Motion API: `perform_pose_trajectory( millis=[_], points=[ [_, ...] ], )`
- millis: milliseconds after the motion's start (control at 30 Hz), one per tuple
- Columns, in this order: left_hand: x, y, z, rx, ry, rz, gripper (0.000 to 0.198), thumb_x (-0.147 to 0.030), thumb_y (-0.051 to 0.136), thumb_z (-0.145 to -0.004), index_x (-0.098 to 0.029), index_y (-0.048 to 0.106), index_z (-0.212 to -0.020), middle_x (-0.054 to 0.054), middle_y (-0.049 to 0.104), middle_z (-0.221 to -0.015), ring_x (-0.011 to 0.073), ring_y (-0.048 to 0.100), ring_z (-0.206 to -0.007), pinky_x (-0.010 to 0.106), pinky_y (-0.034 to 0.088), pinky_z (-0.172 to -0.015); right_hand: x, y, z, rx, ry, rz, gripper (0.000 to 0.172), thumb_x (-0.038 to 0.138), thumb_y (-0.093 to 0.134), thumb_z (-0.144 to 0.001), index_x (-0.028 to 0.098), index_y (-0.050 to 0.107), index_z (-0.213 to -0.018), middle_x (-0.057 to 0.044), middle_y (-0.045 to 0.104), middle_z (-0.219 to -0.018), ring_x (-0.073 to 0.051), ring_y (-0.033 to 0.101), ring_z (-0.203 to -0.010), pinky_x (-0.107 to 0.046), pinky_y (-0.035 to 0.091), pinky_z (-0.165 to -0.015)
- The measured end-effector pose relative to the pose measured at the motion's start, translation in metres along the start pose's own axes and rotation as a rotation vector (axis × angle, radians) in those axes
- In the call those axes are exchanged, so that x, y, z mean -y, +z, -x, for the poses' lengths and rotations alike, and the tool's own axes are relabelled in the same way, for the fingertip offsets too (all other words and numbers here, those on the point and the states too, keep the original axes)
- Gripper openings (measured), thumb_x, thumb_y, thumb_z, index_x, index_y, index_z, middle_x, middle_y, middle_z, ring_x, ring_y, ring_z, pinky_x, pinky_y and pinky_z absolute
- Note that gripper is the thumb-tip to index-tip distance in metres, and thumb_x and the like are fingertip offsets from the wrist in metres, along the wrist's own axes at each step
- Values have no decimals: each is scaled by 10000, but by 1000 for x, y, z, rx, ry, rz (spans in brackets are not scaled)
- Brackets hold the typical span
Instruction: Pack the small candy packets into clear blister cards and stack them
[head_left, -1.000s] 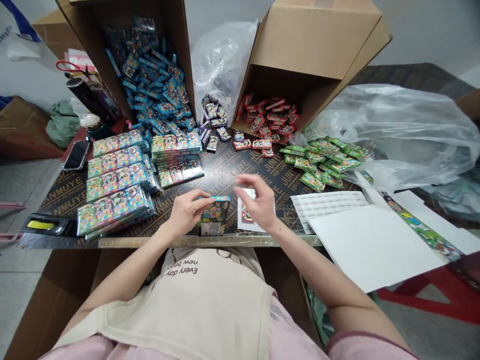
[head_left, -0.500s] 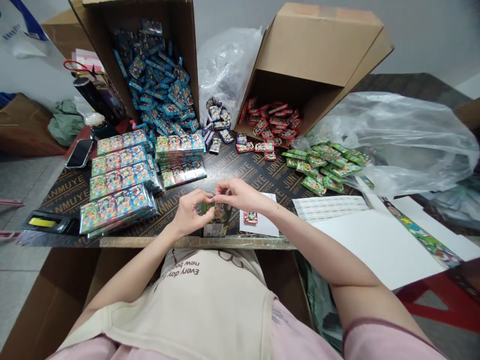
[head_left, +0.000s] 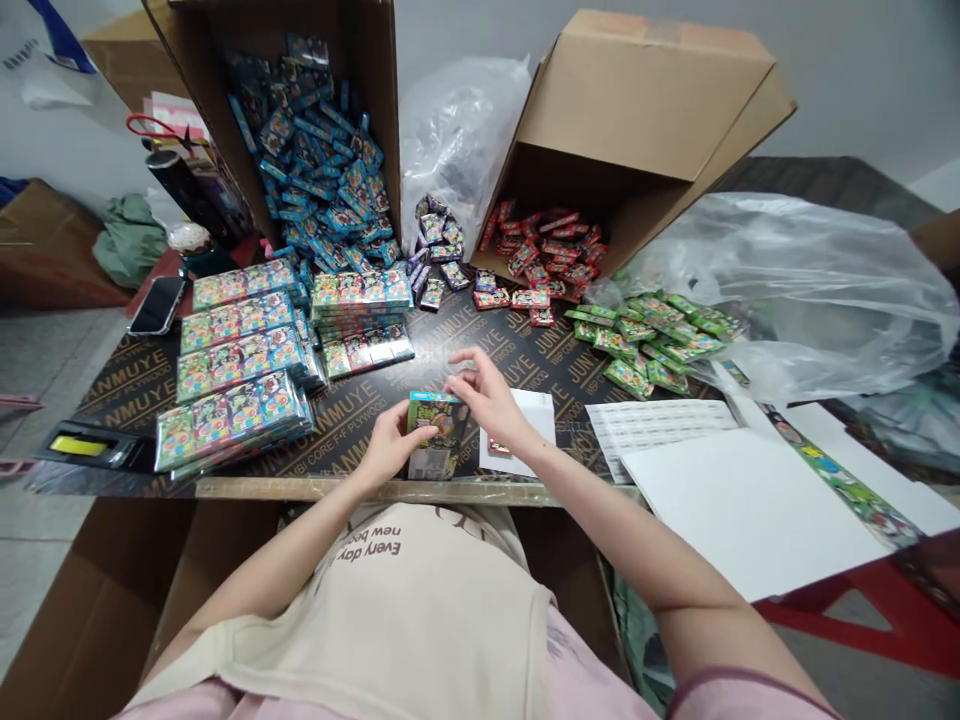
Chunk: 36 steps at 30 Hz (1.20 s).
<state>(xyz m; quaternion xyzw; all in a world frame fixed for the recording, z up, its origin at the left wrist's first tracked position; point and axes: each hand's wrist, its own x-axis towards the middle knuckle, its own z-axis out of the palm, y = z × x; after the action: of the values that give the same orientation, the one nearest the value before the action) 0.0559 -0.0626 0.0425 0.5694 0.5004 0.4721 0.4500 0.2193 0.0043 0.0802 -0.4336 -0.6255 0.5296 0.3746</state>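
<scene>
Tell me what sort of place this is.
Most likely a small packing workroom for retail goods: a tipped carton spilling loose blue packets, stacked boxed packs on a plywood table, and a sheet of printed labels.

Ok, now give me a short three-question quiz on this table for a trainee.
1. Which hand grips the small blue-topped printed cardboard box?
2. True or false: small red foil packets spill from the tipped brown cardboard carton.
3. What colour are the loose foil packets beside the clear plastic bag?

Key: 1. left hand; 2. true; 3. green.
</scene>
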Motion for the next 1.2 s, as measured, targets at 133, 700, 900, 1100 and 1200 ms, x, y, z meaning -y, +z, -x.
perform_pose_trajectory(
  millis=[133, 700, 900, 1100, 1200],
  points=[
    [3, -14, -12, -24, 210, -279, 249, -254, 563, -860, -173, 633, -1085, 60, 714, -1025, 205, 666, -943, 345, 525, -860, -13, -19, -1, -209, 4, -107, 397, 486, 551, -857, 287, 434, -1179, -38, 620, -1013, -160, 624, -868, -303, 510, -736],
    [94, -30, -87, -200, 331, -982, 799, -479, 547, -867, -47, 234, -1462, 293, 172, -1518, 477, 137, -1396, 660, 57, -1089, -95, -101, 29, -260, 109, 559, 273, 318, 585, -818, 201, 648, -1056, -122, 597, -1175, -254, 524, -1151, -430, 436, -931],
    [93, -4, -48, 20, 238, -1156, 682, -474, 347, -943, -55, 232, -1468, 270, 192, -1524, 391, 146, -1426, 627, 135, -1107, -120, -181, 45, -498, 395, 1060, 536, 394, 580, -854, 173, 490, -1334, -211, 331, -1476, -364, 227, -1392, -543, 274, -1048],
    [105, 5, -25, 171, 212, -1271, 644, -482, 250, -945, -83, 325, -1445, 245, 256, -1513, 367, 170, -1427, 595, 204, -1102, -148, -232, 62, -596, 641, 1101, 668, 493, 463, -908, 178, 277, -1467, -258, 197, -1524, -402, 157, -1412, -610, 231, -1036],
    [106, 3, -28, 155, 239, -1286, 652, -485, 233, -942, -80, 329, -1444, 254, 275, -1502, 377, 193, -1419, 597, 223, -1093, -152, -233, 62, -469, 616, 1081, 641, 515, 343, -947, 211, 204, -1494, -236, 206, -1531, -379, 176, -1415, -627, 193, -1048]
  ],
)
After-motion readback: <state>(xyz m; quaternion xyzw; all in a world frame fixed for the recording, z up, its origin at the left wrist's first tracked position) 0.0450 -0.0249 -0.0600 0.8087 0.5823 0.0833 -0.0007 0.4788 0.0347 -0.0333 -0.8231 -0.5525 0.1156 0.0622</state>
